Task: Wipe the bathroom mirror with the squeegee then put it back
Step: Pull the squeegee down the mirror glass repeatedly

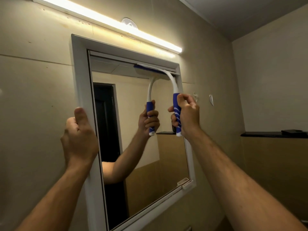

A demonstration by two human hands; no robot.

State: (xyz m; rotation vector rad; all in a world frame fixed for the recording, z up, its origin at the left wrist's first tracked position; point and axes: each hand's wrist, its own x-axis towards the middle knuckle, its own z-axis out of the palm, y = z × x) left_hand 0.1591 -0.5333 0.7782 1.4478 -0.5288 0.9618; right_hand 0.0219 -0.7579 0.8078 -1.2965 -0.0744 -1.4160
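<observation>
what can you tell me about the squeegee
The squeegee has a curved white plastic-looking neck, a blue grip with white stripes and a white end cap, and a blue-and-white blade head. The head lies against the mirror glass at its top right, just under the frame. The right hand holds the grip, fingers curled round it. Its reflection shows beside it.

Warm glare from tube light (pixel 106 25) overhead; dim, wide-angle edges bent.

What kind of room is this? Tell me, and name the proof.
Probably a bathroom: a white-framed wall mirror under a strip light, being wiped with a squeegee, and a dark ledge on the side wall.
</observation>
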